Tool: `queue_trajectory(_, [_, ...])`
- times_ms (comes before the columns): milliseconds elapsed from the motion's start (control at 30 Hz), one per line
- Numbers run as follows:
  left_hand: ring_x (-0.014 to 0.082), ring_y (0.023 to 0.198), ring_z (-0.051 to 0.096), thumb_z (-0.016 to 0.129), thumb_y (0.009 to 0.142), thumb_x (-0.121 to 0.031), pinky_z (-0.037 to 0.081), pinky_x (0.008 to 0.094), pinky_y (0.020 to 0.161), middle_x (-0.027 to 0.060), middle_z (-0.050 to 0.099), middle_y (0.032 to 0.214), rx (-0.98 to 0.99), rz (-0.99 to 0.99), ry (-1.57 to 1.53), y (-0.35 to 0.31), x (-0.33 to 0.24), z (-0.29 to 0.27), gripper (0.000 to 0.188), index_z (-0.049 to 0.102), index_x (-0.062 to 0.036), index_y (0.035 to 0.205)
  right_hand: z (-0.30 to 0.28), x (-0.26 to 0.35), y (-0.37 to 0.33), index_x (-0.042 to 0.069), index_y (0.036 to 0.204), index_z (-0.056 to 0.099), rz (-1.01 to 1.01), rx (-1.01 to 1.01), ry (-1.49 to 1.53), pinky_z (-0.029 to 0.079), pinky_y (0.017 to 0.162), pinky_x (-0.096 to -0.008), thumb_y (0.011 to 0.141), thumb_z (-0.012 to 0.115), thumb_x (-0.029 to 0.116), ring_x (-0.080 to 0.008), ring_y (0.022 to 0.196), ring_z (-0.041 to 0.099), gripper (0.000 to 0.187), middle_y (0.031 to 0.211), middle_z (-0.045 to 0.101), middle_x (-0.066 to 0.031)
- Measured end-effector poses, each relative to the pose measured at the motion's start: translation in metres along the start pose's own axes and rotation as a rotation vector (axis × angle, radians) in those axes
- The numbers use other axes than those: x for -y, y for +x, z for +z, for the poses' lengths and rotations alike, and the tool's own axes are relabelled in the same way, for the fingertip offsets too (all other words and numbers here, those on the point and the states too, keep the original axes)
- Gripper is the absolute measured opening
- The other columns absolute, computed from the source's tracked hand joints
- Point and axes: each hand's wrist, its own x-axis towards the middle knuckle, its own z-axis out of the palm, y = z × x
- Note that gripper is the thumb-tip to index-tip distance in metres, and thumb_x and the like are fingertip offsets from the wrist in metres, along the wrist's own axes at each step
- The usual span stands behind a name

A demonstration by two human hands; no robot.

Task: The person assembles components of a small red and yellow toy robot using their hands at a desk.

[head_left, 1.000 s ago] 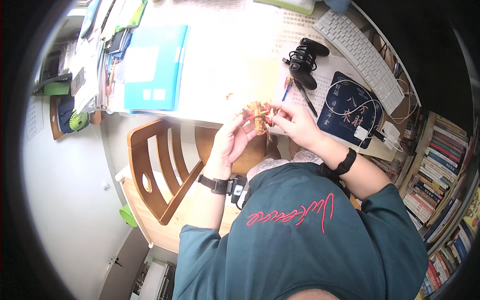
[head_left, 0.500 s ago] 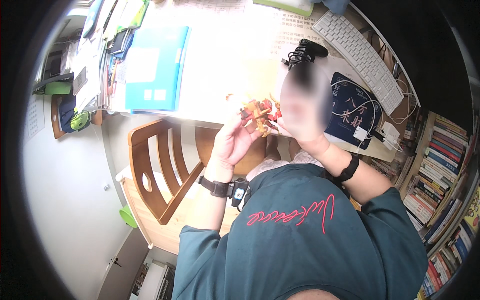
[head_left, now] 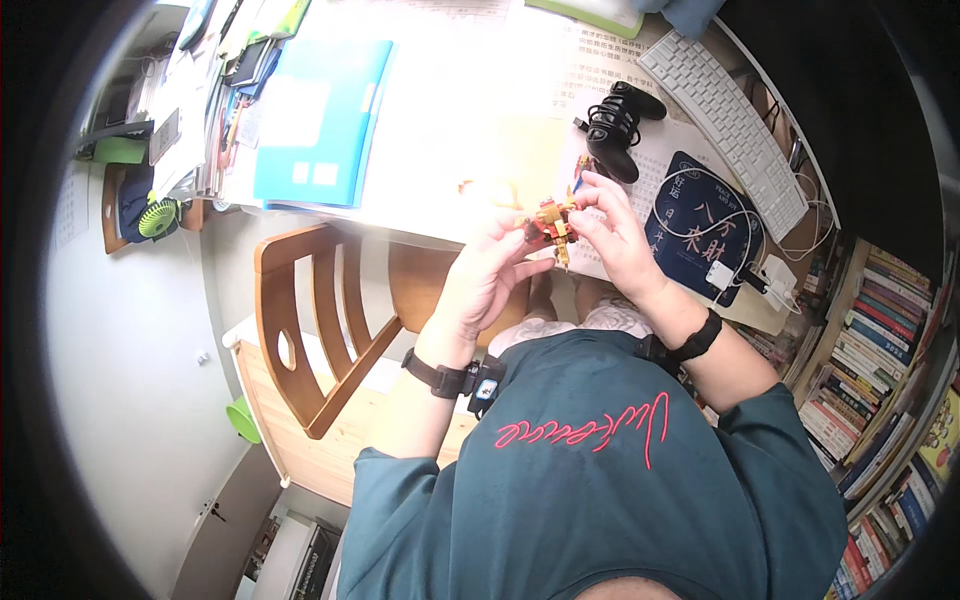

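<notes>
Over the front edge of the desk I hold a small red, gold and black toy figure (head_left: 553, 222) with jointed, spiky parts. My left hand (head_left: 490, 272) grips its left side between thumb and fingers. My right hand (head_left: 618, 238) pinches its upper right side with thumb and fingertips. Fingers cover parts of the figure. Just beyond my right fingers lies a black game controller (head_left: 618, 130), its cable wound around it. A small blue and red piece shows by my right fingertips; I cannot tell whether it belongs to the figure.
Right of my hands lie a dark blue mat (head_left: 700, 225) with white cables and a white keyboard (head_left: 730, 130). A blue folder (head_left: 318, 125) lies at the left. A wooden chair (head_left: 290, 330) stands near my left forearm, and a bookshelf (head_left: 868, 360) stands at the right.
The toy figure has shifted right and turned, and my left hand has moved right with it. My right hand, blurred before, now shows clearly, as does the whole controller.
</notes>
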Motion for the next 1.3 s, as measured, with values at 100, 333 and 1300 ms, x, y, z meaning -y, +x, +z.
queue_trajectory(100, [0.0212, 0.114, 0.056, 0.054, 0.096, -0.021, 0.05, 0.0408, 0.092, 0.0099, 0.057, 0.123, -0.01, -0.004, 0.031, 0.0, 0.002, 0.0, 0.028, 0.052, -0.0072, 0.119, -0.003, -0.012, 0.001, -0.003, 0.096, 0.061, -0.036, 0.052, -0.011, 0.05, 0.087, -0.0324, 0.084, 0.069, 0.019, -0.0218, 0.104, 0.059, 0.026, 0.139, 0.036, -0.0214])
queue_trajectory(333, [0.0214, 0.113, 0.057, 0.053, 0.096, -0.02, 0.053, 0.0403, 0.089, 0.0103, 0.057, 0.124, -0.001, -0.027, 0.036, -0.002, 0.0, -0.002, 0.029, 0.05, -0.0076, 0.123, -0.003, -0.008, 0.003, -0.004, 0.103, 0.062, -0.007, 0.148, -0.002, 0.05, 0.087, -0.0304, 0.083, 0.07, 0.018, -0.0212, 0.105, 0.059, 0.031, 0.14, 0.036, -0.0199])
queue_trajectory(1300, [-0.0005, 0.055, 0.047, 0.066, 0.089, -0.017, 0.036, 0.0139, 0.046, -0.0043, 0.061, 0.075, -0.28, -0.049, 0.321, 0.004, -0.007, 0.005, 0.016, 0.067, -0.0055, 0.099, 0.002, 0.002, 0.0, 0.003, 0.108, 0.064, 0.295, 0.172, 0.315, 0.045, 0.082, -0.0247, 0.094, 0.059, 0.019, -0.008, 0.091, 0.056, 0.022, 0.095, 0.064, -0.0003])
